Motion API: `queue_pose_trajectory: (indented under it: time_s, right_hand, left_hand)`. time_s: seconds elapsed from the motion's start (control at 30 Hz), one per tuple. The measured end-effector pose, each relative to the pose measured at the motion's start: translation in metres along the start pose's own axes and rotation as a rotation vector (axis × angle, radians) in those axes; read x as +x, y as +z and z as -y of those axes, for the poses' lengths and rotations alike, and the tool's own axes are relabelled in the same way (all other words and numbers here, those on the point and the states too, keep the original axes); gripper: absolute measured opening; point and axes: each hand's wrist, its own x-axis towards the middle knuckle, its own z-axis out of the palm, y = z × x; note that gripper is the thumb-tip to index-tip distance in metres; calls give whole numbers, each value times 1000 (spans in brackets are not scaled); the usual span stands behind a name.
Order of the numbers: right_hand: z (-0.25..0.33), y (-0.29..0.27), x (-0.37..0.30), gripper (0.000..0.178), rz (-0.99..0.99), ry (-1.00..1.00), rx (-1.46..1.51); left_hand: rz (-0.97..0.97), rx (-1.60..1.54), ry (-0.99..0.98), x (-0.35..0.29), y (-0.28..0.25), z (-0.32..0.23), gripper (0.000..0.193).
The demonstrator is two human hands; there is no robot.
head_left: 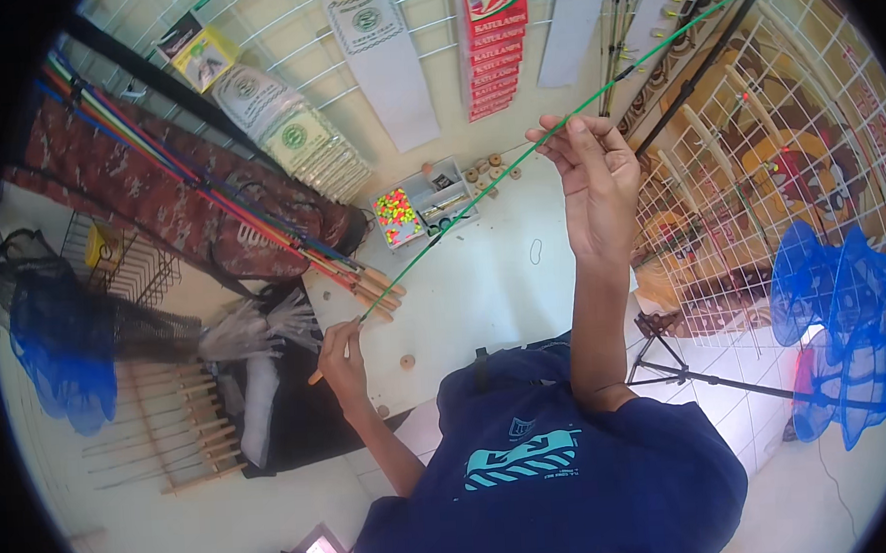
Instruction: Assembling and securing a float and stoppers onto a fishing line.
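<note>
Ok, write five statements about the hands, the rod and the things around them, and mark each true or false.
1. The left hand grips the green rod near its lower end. True.
2. The right hand hangs lower in the picture than the left. False: the right hand is raised well above it.
3. A small round tan disc lies on the white table. True.
4. The nets at the far right are red. False: those nets are blue.
5. The person wears a white shirt. False: the shirt is dark blue.
</note>
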Motion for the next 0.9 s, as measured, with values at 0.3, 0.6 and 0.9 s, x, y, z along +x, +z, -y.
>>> queue_pose_trajectory:
  time_s: [0.3,0.6,0.9]
  right_hand:
    - [17,-13,13,14,-91,-68,-18]
    - [22,-17,20,21,-160,-85,-74]
    - [28,-21,25,23,-130,-87,-79]
  left_hand:
    - [-43,38,37,-4,16,1,17]
    - [-54,22,49,-10,19,2,19]
    - [-59,20,57,-12,22,3,18]
